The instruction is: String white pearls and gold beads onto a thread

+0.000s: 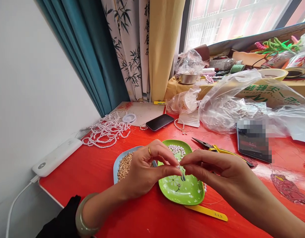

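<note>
My left hand (147,170) and my right hand (211,172) meet fingertip to fingertip above a green dish (183,191). Both hands are pinched shut on something tiny between the tips, too small to name. The green dish holds white pearl beads (176,149) at its far end. Under my left hand lies a blue dish (115,167) with small gold beads (124,164). A ring is on my left hand and a pale bangle (83,219) on that wrist.
On the red table (93,168): pearl strands (106,130), a thread spool (129,118), a black phone (159,122), yellow-handled pliers (216,149), a second phone (253,140), plastic bags (231,105), a yellow stick (209,213). A white power bank (55,157) sits at the left edge.
</note>
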`<action>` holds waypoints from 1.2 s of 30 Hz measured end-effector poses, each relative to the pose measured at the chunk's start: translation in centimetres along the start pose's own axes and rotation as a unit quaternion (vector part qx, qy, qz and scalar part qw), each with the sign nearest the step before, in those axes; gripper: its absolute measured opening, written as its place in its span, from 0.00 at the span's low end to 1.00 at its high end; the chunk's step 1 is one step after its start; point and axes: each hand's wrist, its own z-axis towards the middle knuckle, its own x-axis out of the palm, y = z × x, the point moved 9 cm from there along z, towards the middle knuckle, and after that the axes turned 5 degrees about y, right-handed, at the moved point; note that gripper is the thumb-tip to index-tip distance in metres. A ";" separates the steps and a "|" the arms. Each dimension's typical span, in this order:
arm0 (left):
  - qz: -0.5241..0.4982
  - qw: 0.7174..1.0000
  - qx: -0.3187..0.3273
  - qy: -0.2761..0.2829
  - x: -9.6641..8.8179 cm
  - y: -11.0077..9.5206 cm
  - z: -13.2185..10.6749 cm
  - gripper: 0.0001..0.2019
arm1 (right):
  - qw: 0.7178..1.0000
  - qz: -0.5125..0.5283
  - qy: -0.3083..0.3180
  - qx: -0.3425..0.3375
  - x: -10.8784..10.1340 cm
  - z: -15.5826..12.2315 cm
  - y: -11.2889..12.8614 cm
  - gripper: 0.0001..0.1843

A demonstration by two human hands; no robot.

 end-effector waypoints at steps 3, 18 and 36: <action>0.040 0.999 0.027 0.008 0.2 -0.6 0.0 0.05 | 1.000 0.017 0.010 -0.003 0.2 0.0 -0.2 0.08; 0.122 0.989 0.082 0.002 0.2 -1.9 -0.3 0.07 | 0.998 0.039 0.045 -0.008 1.0 0.4 0.4 0.10; 0.025 0.995 0.084 -0.052 -0.8 -1.6 -0.5 0.09 | 0.971 -0.171 -0.111 -0.121 -1.7 -1.7 3.6 0.06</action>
